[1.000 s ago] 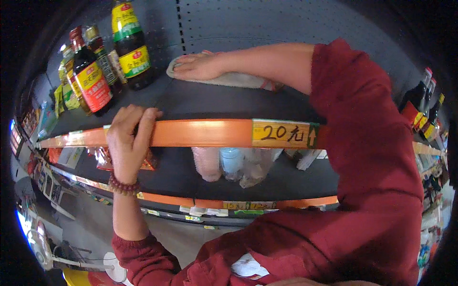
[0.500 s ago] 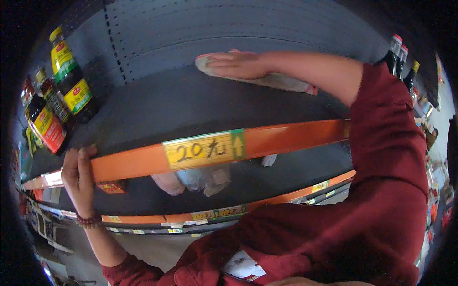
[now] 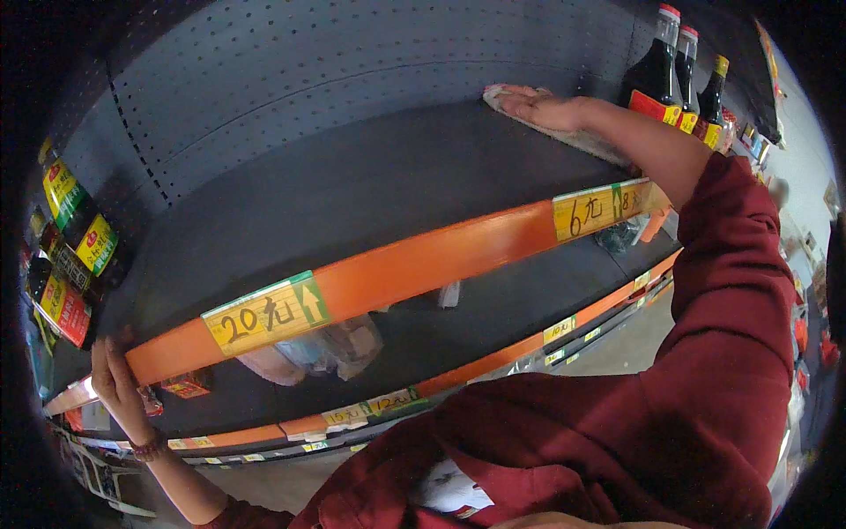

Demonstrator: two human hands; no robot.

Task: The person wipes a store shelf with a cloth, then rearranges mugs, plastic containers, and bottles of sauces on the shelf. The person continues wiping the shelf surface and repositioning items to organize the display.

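Right hand (image 3: pixel 542 110) is flat on a pale cloth (image 3: pixel 564 132) at the back right of the dark shelf (image 3: pixel 352 203), fingers stretched out and lying close together, palm pressing down rather than gripping. The cloth lies just in front of the grey pegboard back wall (image 3: pixel 308 79), and right beside it stand three dark sauce bottles (image 3: pixel 674 75) with red and yellow labels. The dark red sleeve (image 3: pixel 731 291) reaches across the orange shelf edge (image 3: pixel 423 264), which carries yellow handwritten price tags (image 3: pixel 264 313). Far over at the other end, the left hand (image 3: pixel 119 383) hooks on the orange edge, fingers curled round it, a beaded bracelet (image 3: pixel 148 451) at the wrist. More bottles with yellow and red labels (image 3: pixel 70 256) crowd the far left. On the shelf below, clear plastic packets (image 3: pixel 330 348) lie under the tag.
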